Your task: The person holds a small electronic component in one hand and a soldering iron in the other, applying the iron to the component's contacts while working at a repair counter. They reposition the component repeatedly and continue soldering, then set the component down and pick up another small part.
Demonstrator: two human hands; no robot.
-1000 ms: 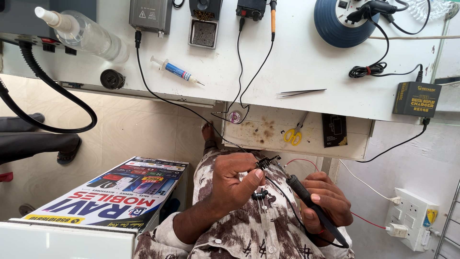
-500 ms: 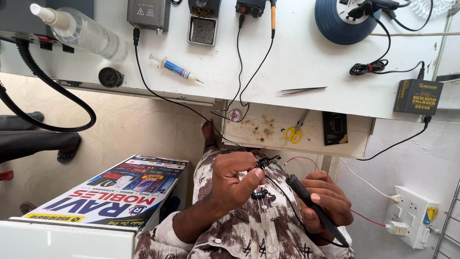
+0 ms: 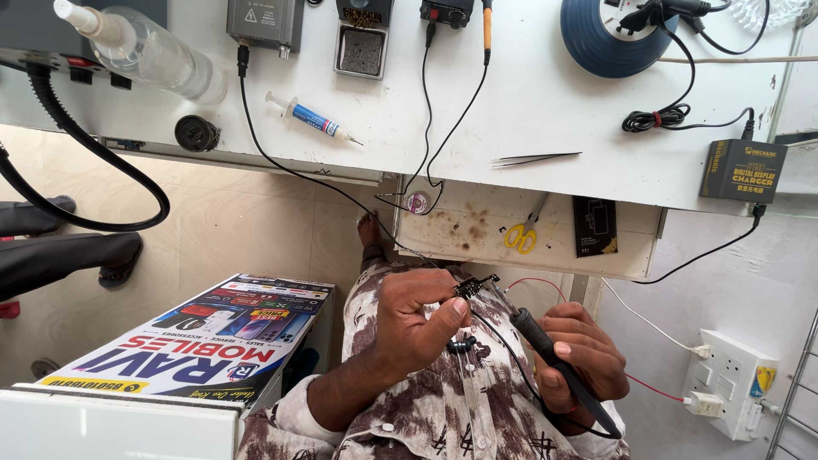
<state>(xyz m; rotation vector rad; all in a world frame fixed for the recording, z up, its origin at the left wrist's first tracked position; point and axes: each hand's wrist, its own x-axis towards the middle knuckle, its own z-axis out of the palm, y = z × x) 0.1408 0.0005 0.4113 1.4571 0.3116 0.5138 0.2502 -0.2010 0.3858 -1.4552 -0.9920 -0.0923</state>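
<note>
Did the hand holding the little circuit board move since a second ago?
No. The left hand keeps the small circuit board at the same spot below the yellow scissors.

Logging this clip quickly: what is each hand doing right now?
Left hand: closed, pinching a small dark circuit board at its fingertips.
Right hand: closed around a black soldering iron.

On the white workbench [image 3: 545,111], a syringe [image 3: 311,117] lies at ten o'clock from the tweezers [image 3: 537,158]. A clear squeeze bottle [image 3: 141,49] sits at nine o'clock of the syringe. Yellow-handled scissors [image 3: 521,236] rest in the open drawer [image 3: 477,223], at six o'clock from the tweezers. A wall socket [image 3: 733,393] hangs at four o'clock.
</note>
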